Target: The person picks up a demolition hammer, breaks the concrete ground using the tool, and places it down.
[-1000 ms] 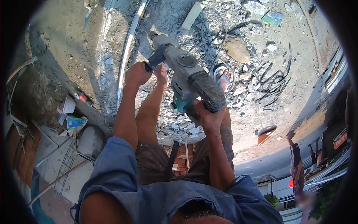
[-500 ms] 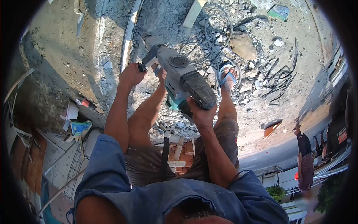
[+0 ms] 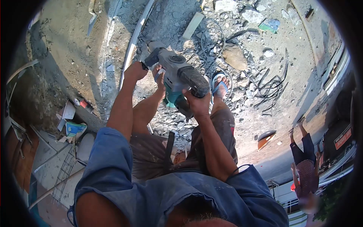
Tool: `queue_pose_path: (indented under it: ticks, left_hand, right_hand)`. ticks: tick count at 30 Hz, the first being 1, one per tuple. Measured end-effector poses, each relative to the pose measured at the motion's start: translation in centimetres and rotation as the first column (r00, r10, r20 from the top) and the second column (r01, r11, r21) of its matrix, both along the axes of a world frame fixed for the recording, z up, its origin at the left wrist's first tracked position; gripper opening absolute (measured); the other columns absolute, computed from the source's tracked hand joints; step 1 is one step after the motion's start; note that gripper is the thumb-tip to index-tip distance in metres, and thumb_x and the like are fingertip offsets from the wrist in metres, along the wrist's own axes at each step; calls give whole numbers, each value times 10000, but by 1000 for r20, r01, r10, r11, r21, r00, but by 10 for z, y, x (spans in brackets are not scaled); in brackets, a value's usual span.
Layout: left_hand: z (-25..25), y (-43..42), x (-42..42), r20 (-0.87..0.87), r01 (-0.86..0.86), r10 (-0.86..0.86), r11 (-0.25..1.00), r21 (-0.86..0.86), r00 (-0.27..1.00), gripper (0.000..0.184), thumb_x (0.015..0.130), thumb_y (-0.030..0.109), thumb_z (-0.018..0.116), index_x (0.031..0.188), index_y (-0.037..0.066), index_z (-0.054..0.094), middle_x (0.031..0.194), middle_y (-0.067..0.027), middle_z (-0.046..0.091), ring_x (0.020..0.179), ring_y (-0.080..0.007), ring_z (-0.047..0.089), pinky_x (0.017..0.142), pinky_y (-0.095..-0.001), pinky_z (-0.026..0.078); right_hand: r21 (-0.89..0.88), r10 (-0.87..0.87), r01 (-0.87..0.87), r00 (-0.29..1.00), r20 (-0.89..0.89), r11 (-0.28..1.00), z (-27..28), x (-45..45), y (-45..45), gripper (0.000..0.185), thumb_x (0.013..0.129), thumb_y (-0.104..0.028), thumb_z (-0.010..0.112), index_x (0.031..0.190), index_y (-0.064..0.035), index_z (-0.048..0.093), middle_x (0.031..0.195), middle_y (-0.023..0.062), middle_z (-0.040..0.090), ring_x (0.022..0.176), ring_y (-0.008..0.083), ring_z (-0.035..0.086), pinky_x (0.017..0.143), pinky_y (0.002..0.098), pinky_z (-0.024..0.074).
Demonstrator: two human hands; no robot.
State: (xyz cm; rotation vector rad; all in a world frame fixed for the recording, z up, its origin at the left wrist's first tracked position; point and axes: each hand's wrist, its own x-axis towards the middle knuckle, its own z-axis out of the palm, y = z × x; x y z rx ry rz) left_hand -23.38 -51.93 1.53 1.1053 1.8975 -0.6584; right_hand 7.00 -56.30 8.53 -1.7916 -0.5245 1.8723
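Note:
A grey and teal demolition hammer (image 3: pixel 174 72) slants over the broken ground in front of me, its front end pointing up and left. My left hand (image 3: pixel 136 71) is closed around its black side handle. My right hand (image 3: pixel 198 104) grips the rear handle beneath the dark motor housing. The tool's front end (image 3: pixel 154 45) reaches toward the rubble beside a pale strip; its very tip is hard to make out. My feet in sandals stand on both sides, the right sandal (image 3: pixel 219 84) amid broken concrete.
A coiled cable (image 3: pixel 211 41) and a wood piece (image 3: pixel 193 25) lie ahead. Right of my foot are tangled black strips (image 3: pixel 273 89) and a flat stone (image 3: pixel 235 56). A bucket (image 3: pixel 75 129) stands at left. Another person (image 3: pixel 304 159) is at the far right.
My view has shifted, so the ground ahead sits further left. The hammer's rear end and my right hand have moved left and slightly up in view. The other person's legs have moved apart.

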Motion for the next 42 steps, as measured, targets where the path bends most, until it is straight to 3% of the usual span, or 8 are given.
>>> queue_pose_path:
  ticks: [4, 7, 15, 28, 31, 36, 38, 42]
  left_hand:
    - [35, -3, 38, -24, 12, -12, 1000, -24, 1000, 368, 752, 361, 689, 971, 67, 722, 943, -197, 715, 908, -382, 691, 807, -467, 545]
    - [101, 1, 80, 43, -72, 71, 997, 23, 997, 346, 763, 354, 676, 973, 83, 725, 958, -190, 717, 900, -380, 693, 807, -469, 544]
    - [130, -13, 62, 63, -132, 130, 991, 22, 989, 434, 739, 439, 667, 934, 55, 719, 869, -175, 718, 827, -354, 711, 748, -439, 566]
    - [255, -86, -48, 104, -439, 442, 897, -49, 891, 357, 747, 277, 722, 988, 17, 676, 954, -217, 706, 926, -397, 682, 812, -479, 539]
    - [284, -127, -74, 101, -522, 529, 848, -89, 843, 335, 737, 268, 729, 932, 0, 679, 923, -247, 699, 911, -408, 681, 787, -490, 531]
    - [314, -197, -99, 131, -598, 597, 801, -34, 791, 307, 737, 259, 736, 838, -24, 672, 804, -238, 694, 810, -393, 697, 714, -478, 530]
    - [327, -207, -103, 131, -715, 718, 694, -78, 683, 295, 738, 247, 749, 786, -30, 660, 684, -184, 675, 659, -322, 695, 614, -433, 523]
    - [340, -215, -106, 151, -806, 806, 587, -80, 572, 282, 738, 236, 761, 725, -16, 634, 604, -121, 637, 521, -217, 630, 510, -382, 474]
  right_hand:
    - [-79, 16, -12, 999, 52, 997, 39, 46, 34, 155, 802, -31, 757, 742, -47, 615, 576, 1, 562, 473, 88, 508, 453, 253, 367]
    - [-62, 82, -77, 993, 83, 995, 74, 72, 9, 119, 815, -9, 731, 777, -29, 620, 634, 18, 583, 515, 97, 533, 488, 257, 396]
    - [12, 88, -88, 996, -8, 996, 126, 61, 12, 133, 823, -1, 709, 946, 34, 674, 758, 67, 653, 614, 133, 594, 582, 276, 467]
    - [12, 381, -385, 917, 118, 923, 237, -60, 68, 267, 790, -78, 751, 1025, 35, 692, 906, 94, 728, 660, 119, 648, 606, 276, 514]
    - [-114, 600, -590, 773, 207, 799, 258, -93, 73, 262, 765, -111, 790, 976, 11, 692, 834, 55, 708, 686, 110, 641, 635, 283, 516]
    - [-44, 758, -768, 620, 205, 639, 295, -167, 104, 294, 727, -123, 809, 937, 9, 651, 803, 62, 685, 702, 145, 636, 677, 314, 509]
    - [100, 805, -828, 560, 193, 552, 295, -187, 111, 334, 703, -141, 818, 943, 13, 644, 804, 82, 675, 730, 169, 638, 711, 344, 508]
    - [90, 851, -886, 463, 247, 455, 291, -210, 114, 380, 666, -194, 816, 929, 21, 645, 828, 176, 679, 794, 312, 677, 755, 403, 508]
